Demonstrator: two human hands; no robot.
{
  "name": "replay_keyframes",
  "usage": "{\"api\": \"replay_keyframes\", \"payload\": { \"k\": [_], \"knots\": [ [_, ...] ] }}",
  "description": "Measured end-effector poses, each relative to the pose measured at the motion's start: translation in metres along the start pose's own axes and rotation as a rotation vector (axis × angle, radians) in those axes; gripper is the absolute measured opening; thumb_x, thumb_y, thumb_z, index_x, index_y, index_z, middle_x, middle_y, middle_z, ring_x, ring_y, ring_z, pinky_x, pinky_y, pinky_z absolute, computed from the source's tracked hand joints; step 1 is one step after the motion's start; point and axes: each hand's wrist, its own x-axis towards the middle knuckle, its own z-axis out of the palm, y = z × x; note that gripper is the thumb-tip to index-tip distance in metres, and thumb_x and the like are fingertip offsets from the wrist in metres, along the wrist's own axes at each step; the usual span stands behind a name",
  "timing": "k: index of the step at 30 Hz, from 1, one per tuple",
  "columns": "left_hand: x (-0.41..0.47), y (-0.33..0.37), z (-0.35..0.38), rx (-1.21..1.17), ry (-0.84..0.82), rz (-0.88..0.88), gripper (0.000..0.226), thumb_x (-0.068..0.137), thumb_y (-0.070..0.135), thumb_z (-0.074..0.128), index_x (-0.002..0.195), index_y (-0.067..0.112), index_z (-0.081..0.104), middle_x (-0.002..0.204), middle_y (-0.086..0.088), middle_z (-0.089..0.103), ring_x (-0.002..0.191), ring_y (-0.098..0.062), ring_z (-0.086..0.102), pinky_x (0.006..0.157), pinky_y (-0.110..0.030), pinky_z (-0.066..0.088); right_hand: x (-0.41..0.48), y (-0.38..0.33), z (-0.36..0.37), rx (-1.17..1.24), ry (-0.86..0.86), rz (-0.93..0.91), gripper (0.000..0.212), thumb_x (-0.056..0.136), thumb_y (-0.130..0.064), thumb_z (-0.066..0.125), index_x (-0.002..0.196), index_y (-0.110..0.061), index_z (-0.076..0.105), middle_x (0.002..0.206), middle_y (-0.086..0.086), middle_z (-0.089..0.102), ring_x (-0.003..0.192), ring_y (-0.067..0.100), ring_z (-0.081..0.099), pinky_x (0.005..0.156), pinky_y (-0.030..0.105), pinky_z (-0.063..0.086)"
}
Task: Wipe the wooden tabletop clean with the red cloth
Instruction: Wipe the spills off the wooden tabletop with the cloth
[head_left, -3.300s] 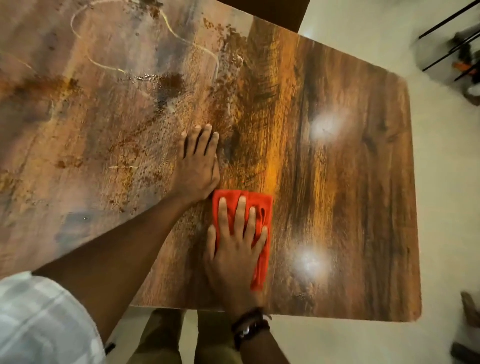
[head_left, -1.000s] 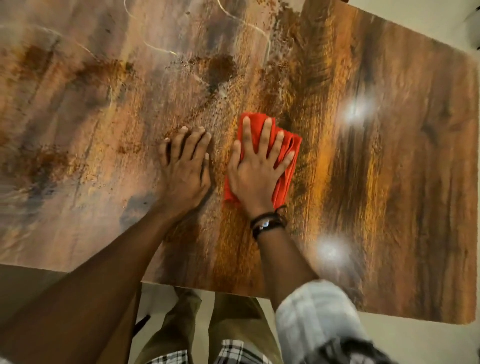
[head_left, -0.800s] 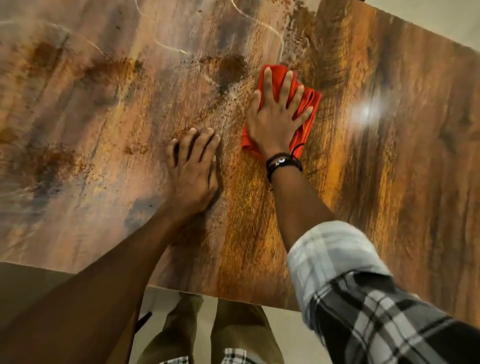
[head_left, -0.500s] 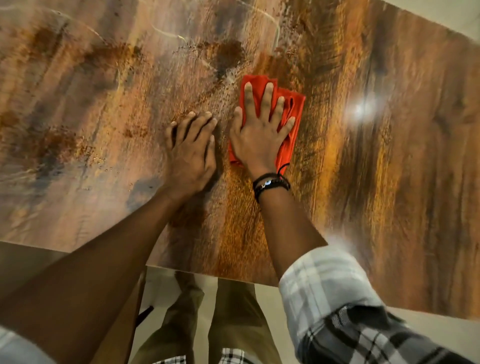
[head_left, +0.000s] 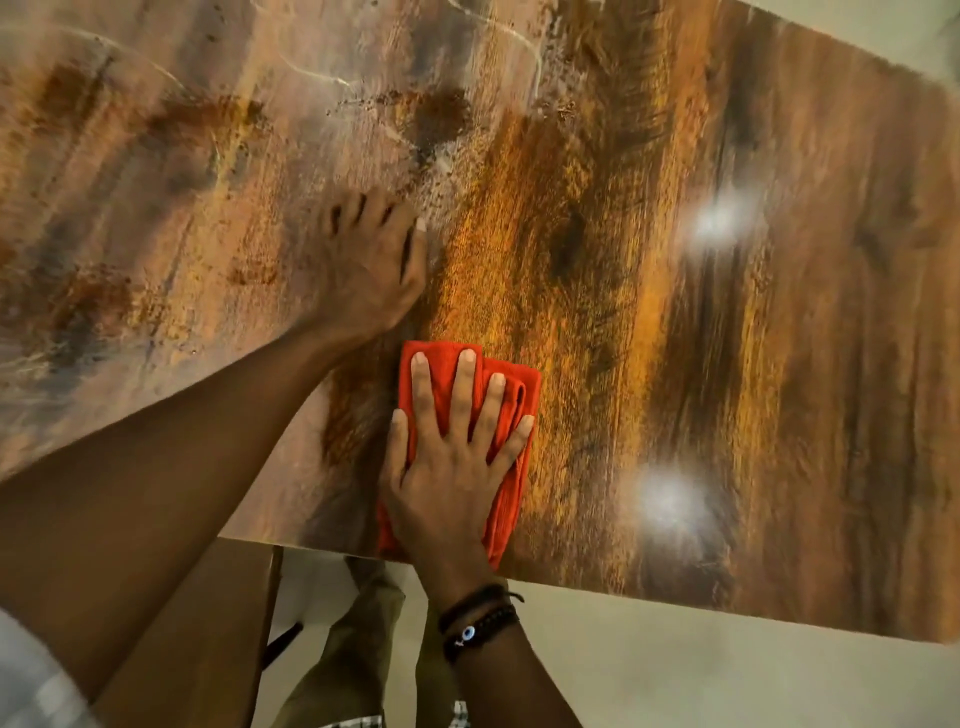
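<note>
On smeared tabletop (head_left: 727, 364): left hand (head_left: 371, 270) flat; right hand (head_left: 447, 483) flat atop folded red cloth (head_left: 440, 382).

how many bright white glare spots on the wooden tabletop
2. One bright white glare spot lies toward the far side of the brown wooden tabletop; the other sits near the front edge, right of the folded red cloth. More may be hidden.
</note>
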Motion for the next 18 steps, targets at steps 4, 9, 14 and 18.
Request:
{"api": "replay_keyframes", "payload": {
  "k": [4,9,14,18],
  "knots": [
    [0.048,-0.004,0.009,0.002,-0.015,0.032,0.037,0.099,0.031,0.031,0.108,0.006,0.056,0.114,-0.016,0.054,0.107,-0.033,0.047,0.092,-0.048,0.037,0.065,0.01,-0.01,0.03,0.061,0.038,0.057,0.102,-0.049,0.033,0.157,-0.039,0.017,0.167,0.002,0.008,0.154,0.032,0.003,0.116,0.069,0.003],
    [0.095,-0.002,0.023,-0.031,-0.032,0.007,0.046,0.1,0.034,0.025,0.124,0.007,0.054,0.125,-0.015,0.053,0.116,-0.033,0.048,0.098,-0.048,0.036,0.202,0.02,-0.022,0.012,0.145,0.119,0.058,0.101,-0.051,0.026,0.157,-0.039,0.016,0.167,0.003,0.008,0.153,0.034,0.007,0.113,0.071,0.004],
    [0.102,-0.003,0.033,0.029,-0.072,-0.015,0.05,0.1,0.036,0.026,0.138,0.009,0.044,0.14,-0.015,0.045,0.129,-0.035,0.039,0.107,-0.054,0.031,0.338,0.024,-0.041,0.039,0.092,0.129,0.058,0.103,-0.049,0.023,0.158,-0.038,0.008,0.168,0.003,0.0,0.153,0.037,0.0,0.113,0.072,0.0],
    [0.104,-0.003,0.035,0.029,-0.078,-0.034,0.05,0.1,0.034,0.03,0.143,0.01,0.04,0.146,-0.013,0.04,0.135,-0.034,0.034,0.112,-0.056,0.026,0.42,0.022,-0.056,0.086,0.071,0.144,0.057,0.103,-0.048,0.023,0.158,-0.038,0.01,0.168,0.004,-0.001,0.153,0.037,-0.004,0.114,0.072,-0.005]
  ]
}}
